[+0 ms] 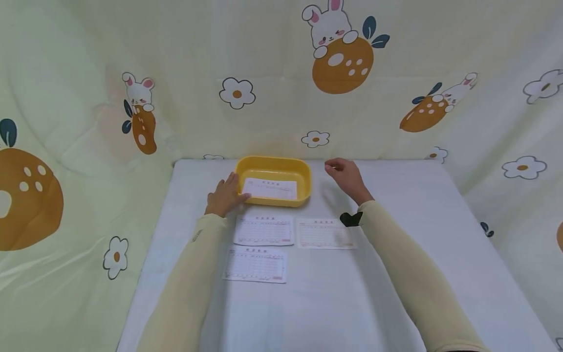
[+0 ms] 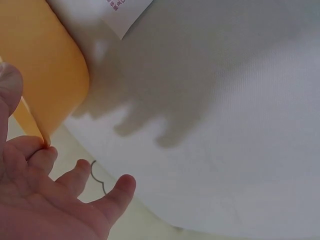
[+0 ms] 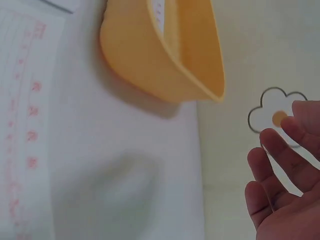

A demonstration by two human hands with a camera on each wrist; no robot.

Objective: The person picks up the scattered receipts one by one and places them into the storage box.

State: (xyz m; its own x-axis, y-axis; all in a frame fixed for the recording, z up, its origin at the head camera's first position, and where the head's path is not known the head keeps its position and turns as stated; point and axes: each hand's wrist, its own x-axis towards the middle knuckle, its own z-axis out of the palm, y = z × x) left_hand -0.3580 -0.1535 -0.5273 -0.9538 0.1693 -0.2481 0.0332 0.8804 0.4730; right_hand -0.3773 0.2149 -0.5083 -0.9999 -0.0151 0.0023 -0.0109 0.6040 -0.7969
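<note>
A yellow plastic tray (image 1: pixel 303 195) stands near the table's far edge with a printed paper form (image 1: pixel 269 188) inside. My left hand (image 1: pixel 225 196) touches its left end, the thumb by the front rim and fingertips at the rim's corner; the other fingers spread away from the tray wall (image 2: pixel 60 65) in the left wrist view. To the right of the tray, my right hand (image 1: pixel 347 178) hovers apart from it with loosely bent fingers and holds nothing. In the right wrist view, a gap separates that hand (image 3: pixel 287 175) from the tray (image 3: pixel 140 55).
Nearer than the tray lie two purple-printed forms, one (image 1: pixel 264 231) behind the other (image 1: pixel 256 264), and a red-printed form (image 1: pixel 324 233) to their right. A white cloth covers the table (image 1: pixel 325 308). A patterned curtain (image 1: pixel 272 49) hangs behind and at both sides.
</note>
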